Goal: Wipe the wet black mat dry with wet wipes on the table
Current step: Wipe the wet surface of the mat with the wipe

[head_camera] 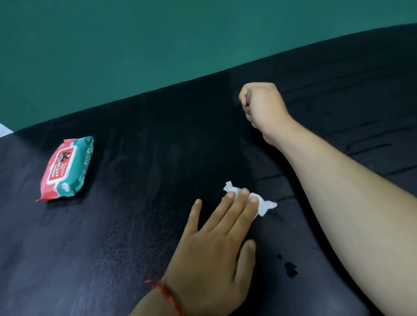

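Far left, well apart from both hands: pack of wet wipes (67, 168), lying flat on the black mat (134, 244), label side up. Toward the middle, left hand (218, 255) laid palm down, red string bracelet (171, 299) at the wrist, fingers (244, 195) straight and close together, pressing a crumpled white wipe (264, 204) against the mat. Only three fingertips on the wipe; little finger off to the left, thumb back on bare mat, twisted ends of the wipe poking out past the tips to the right. Judged as mid-wipe: drying stroke in hand, job far from done. Nearer the body and just right of the wipe, dark drops (290, 269); farther right, wet streaks (362, 150) across the mat beside the right forearm. Right hand (261, 105) out beyond the wipe, curled tight into a fist, nothing showing inside. Next move, likely: push the wipe rightward through streaks and drops under steady flat pressure, keeping the small wad beneath the fingertips so as not to slide off it; probably calls for a fresh wipe from the pack, with so little cloth against so much water
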`<state>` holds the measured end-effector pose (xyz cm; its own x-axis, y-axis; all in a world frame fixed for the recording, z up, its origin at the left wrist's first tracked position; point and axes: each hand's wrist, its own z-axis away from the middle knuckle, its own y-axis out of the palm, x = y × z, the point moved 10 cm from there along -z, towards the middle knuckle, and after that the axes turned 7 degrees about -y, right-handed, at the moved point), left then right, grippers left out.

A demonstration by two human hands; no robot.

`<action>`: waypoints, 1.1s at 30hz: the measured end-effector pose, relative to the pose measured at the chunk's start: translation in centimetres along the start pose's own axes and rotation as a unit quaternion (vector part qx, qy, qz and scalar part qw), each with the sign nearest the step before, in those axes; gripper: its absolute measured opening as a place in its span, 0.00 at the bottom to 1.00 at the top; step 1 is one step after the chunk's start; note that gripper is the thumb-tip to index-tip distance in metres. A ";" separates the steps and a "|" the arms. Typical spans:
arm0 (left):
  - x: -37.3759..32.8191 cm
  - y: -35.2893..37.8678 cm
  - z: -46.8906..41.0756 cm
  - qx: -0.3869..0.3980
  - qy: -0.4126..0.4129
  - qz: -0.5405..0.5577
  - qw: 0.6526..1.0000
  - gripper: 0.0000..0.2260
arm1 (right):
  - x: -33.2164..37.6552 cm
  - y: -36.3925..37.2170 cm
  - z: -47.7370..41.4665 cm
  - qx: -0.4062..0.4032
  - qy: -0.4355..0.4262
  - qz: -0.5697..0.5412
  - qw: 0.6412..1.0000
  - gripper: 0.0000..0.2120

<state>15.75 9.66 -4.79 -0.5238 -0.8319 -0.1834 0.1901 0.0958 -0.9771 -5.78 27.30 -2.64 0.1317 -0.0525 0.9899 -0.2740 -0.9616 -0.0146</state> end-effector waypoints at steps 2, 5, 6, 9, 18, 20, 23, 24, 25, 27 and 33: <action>0.3 0.0 1.8 0.005 0.012 -0.005 1.000 0.28 | 0.1 0.3 0.1 0.014 -0.008 0.010 1.000 0.10; 1.4 -0.1 3.5 0.007 0.000 -0.026 1.000 0.27 | 0.2 0.5 0.2 0.022 -0.012 0.027 0.999 0.13; 1.8 -0.3 3.6 0.005 -0.017 -0.031 0.999 0.27 | 0.1 0.6 0.3 0.027 -0.012 0.030 0.999 0.13; 2.2 -0.9 2.2 -0.009 -0.070 -0.015 0.997 0.28 | 0.1 0.9 0.6 0.042 -0.011 0.040 0.998 0.10; -0.9 0.1 3.2 0.019 0.006 -0.006 1.000 0.28 | 0.5 1.4 1.6 0.065 -0.022 0.059 0.996 0.06; -0.6 0.5 4.7 0.034 0.024 -0.017 0.999 0.28 | 0.4 1.5 1.7 0.068 -0.018 0.060 0.996 0.06; 0.6 0.4 5.9 0.032 0.007 -0.032 0.999 0.28 | 0.3 1.5 1.8 0.068 -0.013 0.064 0.996 0.07; 1.0 0.2 5.7 0.026 -0.010 -0.035 0.999 0.28 | 0.3 1.5 1.8 0.067 -0.012 0.067 0.995 0.07; 1.2 0.1 5.4 0.017 -0.030 -0.035 0.999 0.28 | 0.3 1.5 1.8 0.068 -0.013 0.069 0.995 0.07; 1.1 -0.1 4.1 -0.002 -0.061 -0.029 0.998 0.28 | 0.4 1.5 1.8 0.072 -0.014 0.070 0.995 0.07; -2.4 0.7 3.6 -0.006 -0.009 -0.007 1.000 0.28 | 0.7 1.6 2.1 0.075 -0.009 0.065 0.995 0.05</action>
<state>20.16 9.72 -4.69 -0.5106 -0.8431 -0.1688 0.1725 0.0919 -0.9807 -4.16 25.16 -2.31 0.1218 -0.1832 0.9755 -0.1443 -0.9756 -0.1652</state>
